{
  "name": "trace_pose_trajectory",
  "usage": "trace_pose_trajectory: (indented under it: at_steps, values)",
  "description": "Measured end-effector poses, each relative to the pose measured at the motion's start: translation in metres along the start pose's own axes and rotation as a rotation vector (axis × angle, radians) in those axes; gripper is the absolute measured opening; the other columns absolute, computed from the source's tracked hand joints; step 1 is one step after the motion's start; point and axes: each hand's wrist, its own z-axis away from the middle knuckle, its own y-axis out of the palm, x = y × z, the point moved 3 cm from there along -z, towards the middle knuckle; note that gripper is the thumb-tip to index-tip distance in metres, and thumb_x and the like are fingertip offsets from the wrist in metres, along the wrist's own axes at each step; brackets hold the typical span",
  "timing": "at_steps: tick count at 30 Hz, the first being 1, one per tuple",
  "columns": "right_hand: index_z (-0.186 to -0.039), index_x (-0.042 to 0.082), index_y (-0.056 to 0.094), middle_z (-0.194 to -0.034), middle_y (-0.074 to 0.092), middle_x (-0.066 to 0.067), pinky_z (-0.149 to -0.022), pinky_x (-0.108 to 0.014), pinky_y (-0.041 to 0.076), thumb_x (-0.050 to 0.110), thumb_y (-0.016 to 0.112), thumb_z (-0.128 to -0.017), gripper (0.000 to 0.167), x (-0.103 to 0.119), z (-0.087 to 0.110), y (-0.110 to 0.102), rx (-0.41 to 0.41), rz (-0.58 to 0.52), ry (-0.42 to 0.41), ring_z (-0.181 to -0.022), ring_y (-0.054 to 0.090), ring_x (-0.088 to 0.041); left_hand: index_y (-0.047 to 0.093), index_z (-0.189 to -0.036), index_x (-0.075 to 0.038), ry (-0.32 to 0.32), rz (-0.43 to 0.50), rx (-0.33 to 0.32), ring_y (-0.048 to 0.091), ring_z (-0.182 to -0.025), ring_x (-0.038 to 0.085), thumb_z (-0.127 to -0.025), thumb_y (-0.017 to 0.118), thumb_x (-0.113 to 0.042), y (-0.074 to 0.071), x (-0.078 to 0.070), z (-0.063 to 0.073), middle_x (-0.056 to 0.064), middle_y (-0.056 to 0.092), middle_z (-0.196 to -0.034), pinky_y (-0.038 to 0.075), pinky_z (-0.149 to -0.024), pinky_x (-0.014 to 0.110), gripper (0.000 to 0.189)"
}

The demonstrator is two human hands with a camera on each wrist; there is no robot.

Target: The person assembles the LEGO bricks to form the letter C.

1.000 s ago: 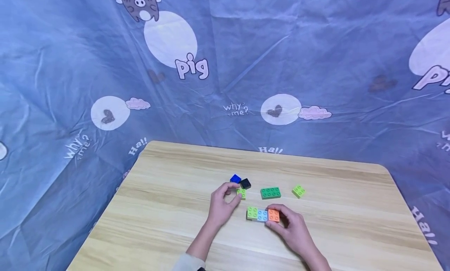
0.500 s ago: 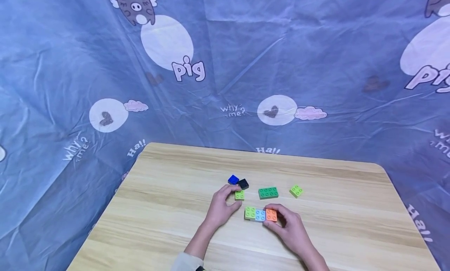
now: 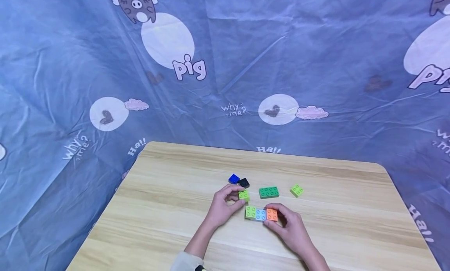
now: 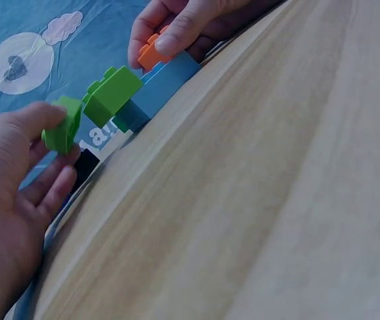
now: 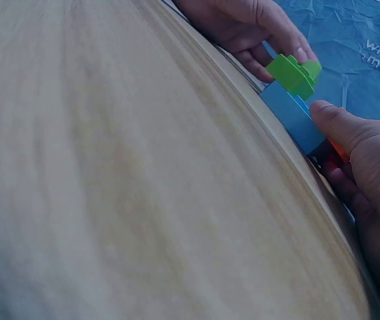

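My left hand (image 3: 223, 208) pinches a lime green toy brick (image 3: 243, 195) between thumb and fingers; the left wrist view shows this brick (image 4: 62, 127) tilted and above the table. Just to its right lies a joined row of bricks: a light blue brick (image 3: 260, 215) with a second lime brick (image 3: 250, 212) on its left end, jutting past it, and an orange brick (image 3: 272, 214) on its right end. With thumb and fingers, my right hand (image 3: 293, 226) grips the row at the orange end. In the right wrist view the orange brick is mostly hidden behind that hand.
Beyond the left fingers lie a blue brick (image 3: 233, 179) and a black brick (image 3: 243, 183). A long dark green brick (image 3: 268, 192) and another lime brick (image 3: 297, 191) lie farther back on the wooden table (image 3: 168, 173). Blue printed cloth (image 3: 239, 48) hangs behind the table.
The left thumb has closed against the lime brick, which is now pinched and has shifted slightly right, away from the black brick. The right hand keeps its grip on the row.
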Motion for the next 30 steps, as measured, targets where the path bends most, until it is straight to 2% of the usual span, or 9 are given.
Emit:
trace_pose_trajectory:
  at_steps: [5, 9, 13, 18, 24, 30]
  values:
    - [-0.124, 0.017, 0.073, -0.119, 0.076, 0.004, -0.088, -0.020, 0.059, 0.016, 0.091, -0.082, 0.046, -0.002, -0.002, 0.001, 0.009, -0.002, 0.007, -0.103, 0.069, -0.007, 0.067, -0.135, -0.005, -0.005, 0.147, 0.012, 0.069, -0.111, 0.022, -0.090, 0.082, -0.003, -0.002, -0.002, 0.002, 0.011, 0.066, -0.135, 0.058, -0.100, 0.032, 0.047]
    - [-0.124, 0.016, 0.073, -0.118, 0.075, 0.005, -0.089, -0.022, 0.060, 0.016, 0.091, -0.082, 0.046, -0.002, -0.003, 0.003, 0.019, -0.007, 0.005, -0.103, 0.070, -0.007, 0.069, -0.135, -0.006, -0.001, 0.195, 0.019, 0.067, -0.117, 0.020, -0.091, 0.082, -0.003, -0.003, -0.004, 0.005, 0.012, 0.067, -0.138, 0.056, -0.104, 0.033, 0.046]
    - [-0.123, 0.017, 0.073, -0.116, 0.075, 0.008, -0.087, -0.023, 0.060, 0.015, 0.092, -0.081, 0.046, 0.000, -0.002, 0.004, 0.022, -0.016, 0.012, -0.101, 0.070, -0.006, 0.068, -0.134, -0.005, 0.007, 0.226, 0.090, 0.068, -0.114, 0.018, -0.093, 0.078, -0.004, 0.000, -0.007, 0.011, 0.013, 0.070, -0.135, 0.057, -0.103, 0.033, 0.041]
    - [-0.123, 0.019, 0.073, -0.115, 0.075, 0.007, -0.086, -0.023, 0.060, 0.014, 0.091, -0.082, 0.045, 0.001, 0.000, 0.005, 0.038, -0.028, 0.022, -0.100, 0.069, -0.006, 0.068, -0.132, -0.007, 0.060, 0.192, 0.184, 0.071, -0.110, 0.019, -0.094, 0.079, -0.006, 0.007, -0.010, 0.020, 0.012, 0.074, -0.128, 0.058, -0.102, 0.037, 0.040]
    - [-0.123, 0.020, 0.073, -0.114, 0.075, 0.008, -0.083, -0.023, 0.060, 0.017, 0.090, -0.084, 0.043, 0.001, 0.000, 0.004, 0.024, -0.016, 0.017, -0.097, 0.068, -0.006, 0.071, -0.130, -0.015, 0.090, 0.117, 0.189, 0.075, -0.102, 0.019, -0.091, 0.083, -0.011, 0.011, -0.010, 0.020, 0.003, 0.077, -0.120, 0.060, -0.098, 0.038, 0.041]
    - [-0.123, 0.020, 0.073, -0.116, 0.075, 0.006, -0.083, -0.022, 0.059, 0.014, 0.091, -0.083, 0.044, 0.001, -0.002, 0.001, 0.011, 0.006, 0.031, -0.097, 0.068, -0.006, 0.073, -0.130, -0.020, 0.128, 0.016, 0.212, 0.075, -0.100, 0.015, -0.089, 0.084, -0.009, 0.012, -0.010, 0.015, -0.005, 0.078, -0.118, 0.060, -0.095, 0.033, 0.043]
